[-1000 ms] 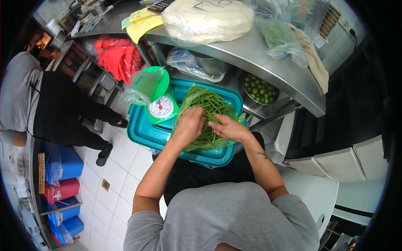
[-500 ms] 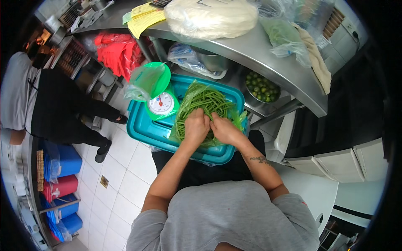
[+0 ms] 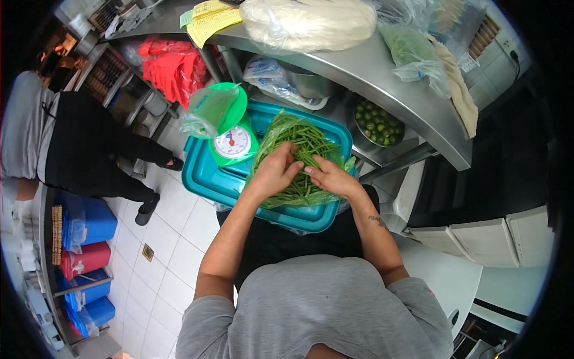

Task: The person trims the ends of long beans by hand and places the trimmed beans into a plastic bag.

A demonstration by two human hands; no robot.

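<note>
Long green beans (image 3: 305,139) lie heaped in an opened clear plastic bag (image 3: 277,128) on a teal plastic tub lid or tray (image 3: 200,182) in front of me. Both hands are over the near side of the heap. My left hand (image 3: 277,172) has its fingers curled and its thumb reaching to the right, closed on a green bean. Thumb and forefinger of my right hand (image 3: 333,178) pinch at a bean just beside it. The fingertips partly hide what they hold. A green dial scale (image 3: 232,143) stands at the tray's left, a plastic bag (image 3: 209,110) on its pan.
A steel table (image 3: 335,63) ahead bears a big wrapped white mass (image 3: 308,24), yellow papers (image 3: 214,21) and a bag of greens (image 3: 412,54). Under it sits a bowl of small green fruits (image 3: 378,122). At left, a person (image 3: 78,143) stands near blue bins (image 3: 92,221).
My hands have drawn a little apart and turned, showing the thumbs and fingers more. The view has shifted slightly; the bag, tray and scale stay in place.
</note>
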